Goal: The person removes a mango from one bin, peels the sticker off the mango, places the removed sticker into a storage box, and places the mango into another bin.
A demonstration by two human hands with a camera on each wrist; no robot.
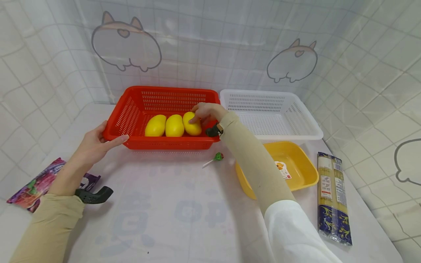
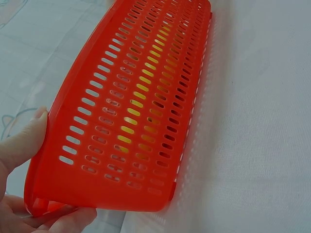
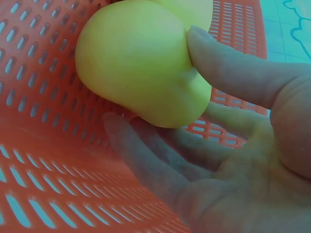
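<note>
Three smooth yellow mangoes sit side by side in the red plastic basket [image 1: 167, 143]. My right hand [image 1: 209, 110] reaches into the basket and grips the rightmost mango [image 1: 193, 128]. In the right wrist view, the thumb presses on one side of that mango [image 3: 141, 63] and the other fingers curl along its lower side. The left mango [image 1: 155, 126] and the middle mango [image 1: 174, 126] lie to its left. My left hand [image 1: 91, 147] holds the basket's left end, with the thumb over the rim and the fingers underneath, as the left wrist view shows.
A white basket [image 1: 312, 126] stands right of the red one, with a yellow basin [image 1: 304, 171] in front of it. A wrapped lollipop [image 1: 218, 156] lies before the red basket. Packaged noodles [image 1: 333, 197] lie far right, and a purple bag [image 1: 39, 182] is beneath my left forearm.
</note>
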